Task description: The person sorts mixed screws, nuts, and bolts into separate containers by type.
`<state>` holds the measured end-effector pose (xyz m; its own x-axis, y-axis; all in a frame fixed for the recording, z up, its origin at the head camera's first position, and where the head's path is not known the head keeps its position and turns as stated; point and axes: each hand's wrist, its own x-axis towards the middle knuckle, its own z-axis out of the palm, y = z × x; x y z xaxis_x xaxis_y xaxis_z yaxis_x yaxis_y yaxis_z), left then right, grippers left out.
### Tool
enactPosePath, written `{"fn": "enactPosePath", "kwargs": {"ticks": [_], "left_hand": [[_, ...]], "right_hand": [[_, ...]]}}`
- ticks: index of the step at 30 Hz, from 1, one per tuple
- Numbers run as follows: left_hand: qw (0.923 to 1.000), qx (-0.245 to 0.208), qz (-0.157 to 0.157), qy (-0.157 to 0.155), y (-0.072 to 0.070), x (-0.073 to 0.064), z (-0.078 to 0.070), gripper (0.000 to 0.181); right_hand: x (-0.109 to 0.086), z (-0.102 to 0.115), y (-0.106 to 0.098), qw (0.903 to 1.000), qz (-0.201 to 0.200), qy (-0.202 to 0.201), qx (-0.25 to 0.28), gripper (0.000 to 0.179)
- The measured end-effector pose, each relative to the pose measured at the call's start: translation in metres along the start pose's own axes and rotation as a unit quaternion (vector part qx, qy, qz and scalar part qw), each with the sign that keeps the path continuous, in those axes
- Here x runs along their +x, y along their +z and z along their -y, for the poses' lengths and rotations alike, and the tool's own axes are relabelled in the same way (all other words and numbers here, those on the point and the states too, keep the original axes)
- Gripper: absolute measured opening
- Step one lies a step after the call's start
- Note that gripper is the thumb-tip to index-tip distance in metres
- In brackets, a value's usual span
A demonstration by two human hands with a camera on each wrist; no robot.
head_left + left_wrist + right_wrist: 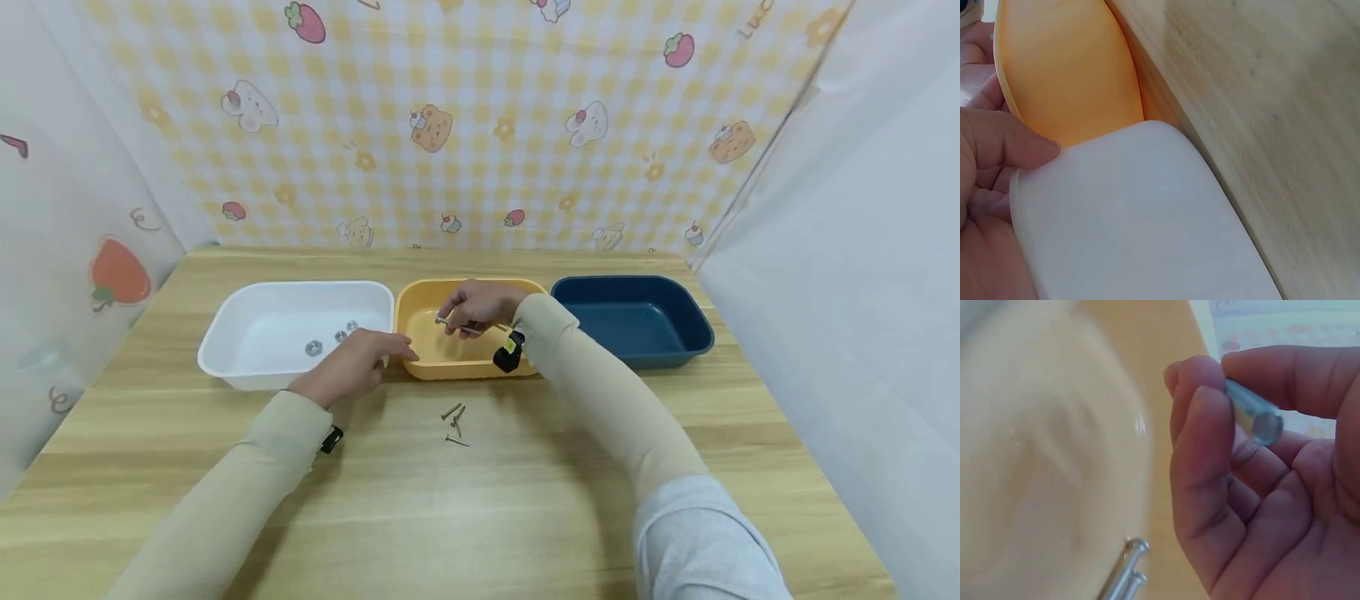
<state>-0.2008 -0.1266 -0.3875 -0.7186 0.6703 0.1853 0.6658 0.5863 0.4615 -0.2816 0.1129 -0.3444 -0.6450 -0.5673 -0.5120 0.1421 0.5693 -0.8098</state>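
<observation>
My right hand is over the yellow bin, pinching a silver bolt between thumb and fingers. In the right wrist view the bolt's round end points toward the camera. Further silver bolts lie below that hand, inside the bin. At the junction of the yellow and white bins, my left hand rests on the rims with its fingers loosely extended. Part of the left hand is hidden behind the white bin's wall in the left wrist view.
Metal nuts sit in the white bin on the left. A dark blue bin stands on the right. Several brass-coloured screws lie on the wooden table in front of the yellow bin. A patterned cloth hangs behind.
</observation>
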Motion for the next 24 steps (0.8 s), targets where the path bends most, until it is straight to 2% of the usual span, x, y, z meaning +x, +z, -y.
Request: {"fn": "enactPosePath", "kwargs": {"ticks": [4, 15, 18, 24], "left_hand": [[1.0000, -0.001, 0.003, -0.006, -0.003, 0.003, -0.002, 0.056], [0.9998, 0.000, 0.003, -0.018, -0.003, 0.001, -0.004, 0.056], [0.9998, -0.001, 0.004, -0.021, -0.003, 0.000, -0.003, 0.056], [0.9996, -0.007, 0.004, -0.028, -0.002, 0.000, -0.004, 0.056]], "right_hand": [[0.005, 0.001, -0.010, 0.9997, -0.010, 0.013, -0.019, 0.030], [0.030, -0.006, -0.024, 0.9960, 0.010, 0.063, -0.062, 0.030], [0.034, -0.009, -0.024, 0.9935, 0.008, 0.073, -0.087, 0.026], [0.041, -0.016, -0.020, 0.9865, -0.009, 0.056, -0.154, 0.010]]}}
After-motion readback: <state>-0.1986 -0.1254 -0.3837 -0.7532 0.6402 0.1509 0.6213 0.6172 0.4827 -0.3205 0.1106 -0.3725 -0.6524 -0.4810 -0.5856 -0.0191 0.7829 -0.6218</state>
